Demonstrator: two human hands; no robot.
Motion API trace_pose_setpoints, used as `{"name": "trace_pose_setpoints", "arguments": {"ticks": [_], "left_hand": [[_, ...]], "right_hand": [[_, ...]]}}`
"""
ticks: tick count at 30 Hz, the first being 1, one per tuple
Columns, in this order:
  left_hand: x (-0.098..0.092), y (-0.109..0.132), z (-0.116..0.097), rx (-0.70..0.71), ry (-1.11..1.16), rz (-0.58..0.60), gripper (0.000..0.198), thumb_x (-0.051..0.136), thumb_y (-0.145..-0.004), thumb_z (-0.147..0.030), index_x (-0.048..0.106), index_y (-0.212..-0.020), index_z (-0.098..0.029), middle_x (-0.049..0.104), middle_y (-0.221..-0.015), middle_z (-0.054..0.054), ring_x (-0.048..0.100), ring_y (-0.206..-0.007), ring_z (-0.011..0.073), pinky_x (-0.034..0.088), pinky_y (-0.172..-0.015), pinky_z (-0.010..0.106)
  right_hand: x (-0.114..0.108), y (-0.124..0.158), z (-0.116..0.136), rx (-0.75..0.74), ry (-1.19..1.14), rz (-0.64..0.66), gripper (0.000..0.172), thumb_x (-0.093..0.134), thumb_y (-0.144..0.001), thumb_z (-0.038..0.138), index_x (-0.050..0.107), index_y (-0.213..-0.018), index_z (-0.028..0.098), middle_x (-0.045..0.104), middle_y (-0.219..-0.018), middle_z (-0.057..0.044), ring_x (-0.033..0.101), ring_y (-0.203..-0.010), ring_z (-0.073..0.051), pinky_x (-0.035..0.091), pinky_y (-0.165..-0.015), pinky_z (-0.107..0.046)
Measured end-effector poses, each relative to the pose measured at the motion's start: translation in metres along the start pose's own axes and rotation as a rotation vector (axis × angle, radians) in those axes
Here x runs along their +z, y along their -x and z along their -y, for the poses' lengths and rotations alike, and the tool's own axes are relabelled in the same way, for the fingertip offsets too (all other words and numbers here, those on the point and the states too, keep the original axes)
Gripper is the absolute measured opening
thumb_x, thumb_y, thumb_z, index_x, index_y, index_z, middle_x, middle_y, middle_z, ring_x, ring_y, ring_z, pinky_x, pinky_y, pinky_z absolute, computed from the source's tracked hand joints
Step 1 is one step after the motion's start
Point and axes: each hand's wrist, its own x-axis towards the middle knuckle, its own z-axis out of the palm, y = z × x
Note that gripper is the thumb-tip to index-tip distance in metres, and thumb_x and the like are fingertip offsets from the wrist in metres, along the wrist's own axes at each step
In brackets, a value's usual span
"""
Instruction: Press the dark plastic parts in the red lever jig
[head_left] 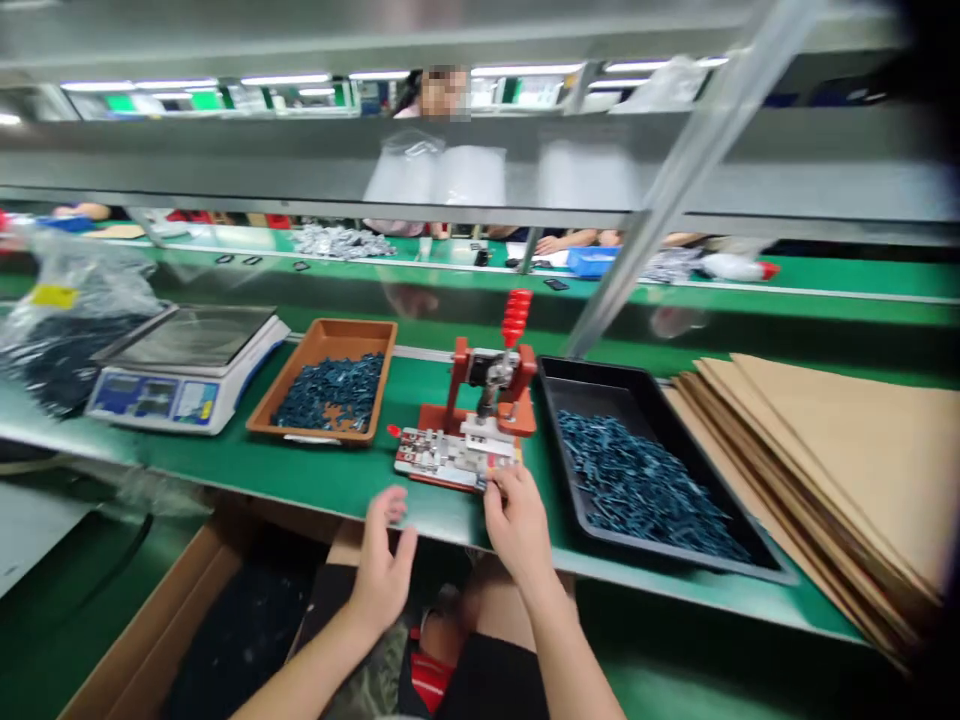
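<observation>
**Two hands at a red hand press, two heaped trays beside it**

Head view, 12 o'clock straight ahead. One red hand press (487, 395) stands mid-bench on a green workbench (352, 490), its single red-gripped lever upright and a metal jig plate (442, 458) at its 6 o'clock. The right hand (517, 525) reaches up from below at the plate's 5 o'clock, fingers curled together, their tips touching its near edge; whether they clamp it, I cannot tell. The left hand (382, 565), at the plate's 7 o'clock, is raised at the bench edge, fingers apart, holding nothing. Two trays flank the press: one brown tray (322, 335) at 9 o'clock and one black tray (660, 553) at 3 o'clock, both heaped with too many dark teal plastic pieces (645, 490) to count. One digital scale (184, 370) sits beyond the brown tray, and one stack of cardboard sheets (825, 470) lies beyond the black tray.
</observation>
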Motion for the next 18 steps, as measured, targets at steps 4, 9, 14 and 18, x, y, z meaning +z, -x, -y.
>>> {"name": "trace_pose_setpoints", "arguments": {"ticks": [4,9,14,18], "left_hand": [[-0.017,0.066,0.006,-0.410,0.264,0.190,0.052,0.046,-0.094,-0.063,0.055,-0.130,-0.026,0.068,-0.116,0.012,0.070,-0.092,0.0232,0.059,-0.083,0.039],[-0.081,0.085,0.050,-0.555,0.083,0.106,0.050,0.049,-0.091,-0.065,0.065,-0.107,-0.020,0.075,-0.090,0.008,0.071,-0.074,0.0224,0.059,-0.069,0.036],[-0.192,0.082,0.124,-0.415,-0.599,0.077,0.037,0.048,-0.088,-0.052,0.069,-0.100,-0.023,0.078,-0.103,0.011,0.074,-0.098,0.0312,0.058,-0.094,0.048],[-0.217,0.053,0.114,-0.093,-0.835,0.153,0.037,0.052,-0.088,-0.044,0.072,-0.109,-0.021,0.070,-0.128,0.013,0.065,-0.121,0.0327,0.051,-0.106,0.052]], "right_hand": [[0.030,0.072,0.044,-0.092,-0.179,0.420,0.022,0.050,-0.091,0.014,0.066,-0.096,0.027,0.061,-0.096,-0.009,0.062,-0.091,-0.025,0.055,-0.080,-0.039],[0.042,0.098,0.067,-0.077,-0.225,0.709,0.044,0.058,-0.087,0.013,0.061,-0.127,0.031,0.065,-0.106,-0.007,0.066,-0.096,-0.024,0.058,-0.083,-0.036],[-0.042,0.038,0.020,-0.108,-0.069,0.346,0.022,0.053,-0.096,0.025,0.068,-0.113,0.025,0.071,-0.104,-0.008,0.068,-0.093,-0.023,0.057,-0.084,-0.035],[-0.117,-0.026,-0.039,-0.057,0.245,0.052,0.022,0.054,-0.093,0.030,0.071,-0.104,0.022,0.072,-0.100,-0.010,0.069,-0.088,-0.025,0.055,-0.084,-0.037]]}}
